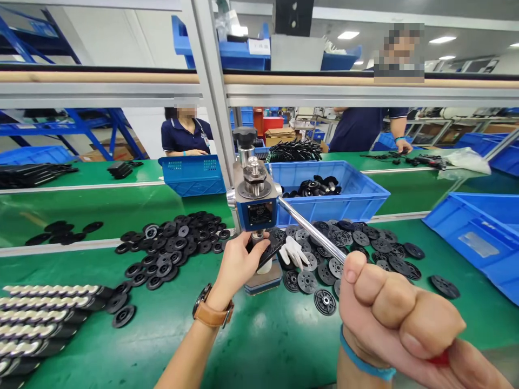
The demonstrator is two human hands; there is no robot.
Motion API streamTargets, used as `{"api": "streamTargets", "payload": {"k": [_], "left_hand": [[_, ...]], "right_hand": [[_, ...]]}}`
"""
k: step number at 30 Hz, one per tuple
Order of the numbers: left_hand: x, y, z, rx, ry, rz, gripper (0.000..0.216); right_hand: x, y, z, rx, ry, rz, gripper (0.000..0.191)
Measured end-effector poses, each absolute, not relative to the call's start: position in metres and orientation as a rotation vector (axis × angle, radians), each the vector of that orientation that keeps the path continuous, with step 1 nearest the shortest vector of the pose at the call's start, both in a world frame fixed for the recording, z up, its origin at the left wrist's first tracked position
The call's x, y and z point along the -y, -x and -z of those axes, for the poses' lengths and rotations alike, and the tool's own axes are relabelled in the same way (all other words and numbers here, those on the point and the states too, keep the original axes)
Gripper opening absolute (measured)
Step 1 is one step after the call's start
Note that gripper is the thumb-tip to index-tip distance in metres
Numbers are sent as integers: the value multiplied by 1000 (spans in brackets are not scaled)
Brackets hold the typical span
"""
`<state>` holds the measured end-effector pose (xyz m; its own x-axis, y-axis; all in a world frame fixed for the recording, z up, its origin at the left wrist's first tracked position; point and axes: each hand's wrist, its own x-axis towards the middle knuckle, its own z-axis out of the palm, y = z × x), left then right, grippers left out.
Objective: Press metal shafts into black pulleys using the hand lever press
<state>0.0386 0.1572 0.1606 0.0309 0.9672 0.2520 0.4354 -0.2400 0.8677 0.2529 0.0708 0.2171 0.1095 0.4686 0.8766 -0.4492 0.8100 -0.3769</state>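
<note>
A blue hand press (256, 208) stands on the green bench in front of me. Its ram points down at a black ridged disc (272, 253), tilted over a pale round support on the press base (263, 283). My left hand (241, 259), with a brown-strapped watch at its wrist, pinches that disc just under the ram; the fingers partly hide it. My right hand (393, 308) is wrapped round the outer end of the metal press lever (312, 229), and a bit of red shows beneath the fist. White gloves (294, 253) lie to the right of the press.
Loose black discs (324, 270) spread right of the press, and smaller black rings (174, 248) pile up left. Stacked rows of black-and-white parts (44, 319) sit front left. Blue bins (332, 202) stand behind and at right (482, 237). Two people are across the bench.
</note>
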Motion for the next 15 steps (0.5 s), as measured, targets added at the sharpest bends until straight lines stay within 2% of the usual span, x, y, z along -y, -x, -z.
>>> {"api": "streamTargets", "payload": {"k": [4,10,12,15], "left_hand": [[-161,-38,-161,-1400,-1756,-1194,32],[-152,-39,-171,-1434,-1745,-1266,32],[-134,-40,-171,-1394,-1643,-1381,31],[-101,-43,-161,-1163,-1317,-1532,39]], "right_hand": [[-74,-251,-228,1335,38,-672,39],[-88,-249,-265,1215,64,-600,38],[-90,-245,-258,1147,237,-514,45],[-86,-232,-215,1269,555,-487,47]]}}
